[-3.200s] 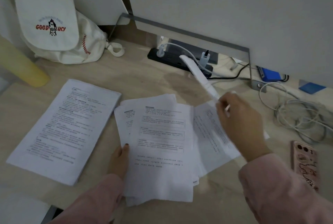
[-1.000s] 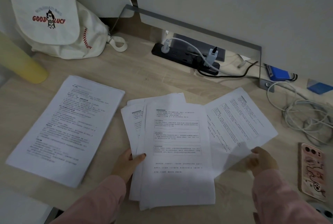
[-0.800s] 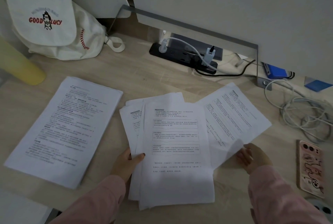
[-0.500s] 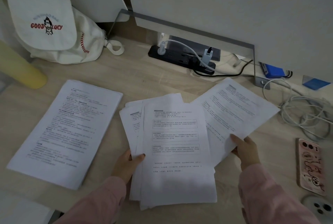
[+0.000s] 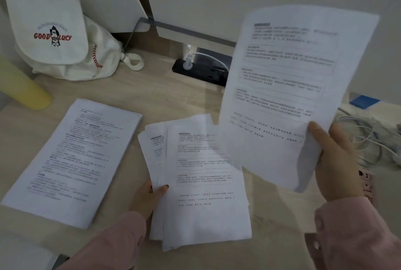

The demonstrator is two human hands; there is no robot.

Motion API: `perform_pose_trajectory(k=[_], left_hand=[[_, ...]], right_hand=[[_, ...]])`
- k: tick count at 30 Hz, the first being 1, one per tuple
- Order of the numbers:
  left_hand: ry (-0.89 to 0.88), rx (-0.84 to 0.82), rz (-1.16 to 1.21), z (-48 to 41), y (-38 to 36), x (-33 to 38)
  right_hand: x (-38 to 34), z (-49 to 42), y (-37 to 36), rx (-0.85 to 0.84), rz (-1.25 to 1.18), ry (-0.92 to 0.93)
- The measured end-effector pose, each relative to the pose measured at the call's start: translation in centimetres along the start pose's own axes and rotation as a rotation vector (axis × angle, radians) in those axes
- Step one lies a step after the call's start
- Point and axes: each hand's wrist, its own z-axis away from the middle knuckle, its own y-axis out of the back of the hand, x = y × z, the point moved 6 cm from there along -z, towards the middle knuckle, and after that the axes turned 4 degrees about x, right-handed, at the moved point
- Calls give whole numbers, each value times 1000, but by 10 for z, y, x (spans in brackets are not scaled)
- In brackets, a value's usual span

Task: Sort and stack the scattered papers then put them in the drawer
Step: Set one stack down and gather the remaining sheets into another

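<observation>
A loose pile of printed papers (image 5: 201, 183) lies in the middle of the wooden desk (image 5: 156, 98), its sheets fanned and uneven. My left hand (image 5: 149, 198) grips that pile at its left edge, thumb on top. My right hand (image 5: 334, 161) holds a single printed sheet (image 5: 282, 87) by its lower right corner, raised upright above the desk and facing me. A thicker, squared stack of papers (image 5: 71, 161) rests flat to the left, apart from both hands. No drawer is in view.
A white canvas bag (image 5: 56, 35) leans at the back left beside a yellow cylinder (image 5: 23, 89). A black power strip (image 5: 201, 72) with plugs sits at the back. Tangled white cables (image 5: 371, 139), a blue item (image 5: 364, 101) and a pink phone (image 5: 366, 180) lie to the right.
My right hand has lifted the single sheet off the desk from beside the pile and turned it upright. My left hand has stayed on the pile's left edge.
</observation>
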Motion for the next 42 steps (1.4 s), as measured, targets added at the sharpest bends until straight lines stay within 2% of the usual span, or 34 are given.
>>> perform_pose_trajectory(k=[7,12,15,18,23,28,32,36,42], left_hand=[[33,-34,72,1,0,2],[82,-41,115,2,2,0],[104,-48,179,2,1,1],[98,-74,191,4,-5,3],[1,-134,82,11,-16,7],[-47,-128,58,13,-11,18],[-169,-181,139,28,-2,51],[-293,-197,149,40,9,86],[-530,-102,111,65,22,153]], right_hand=[[98,10,-11,-17,298,-355],[158,21,-21,-36,629,-456],[176,18,-26,-58,795,-447],[173,20,-48,-157,773,-404],[162,22,-83,-339,720,-279],[171,8,-81,-182,579,-408],[154,7,-84,-241,351,-504],[121,2,-84,-324,245,-386],[41,1,-79,-194,92,-14]])
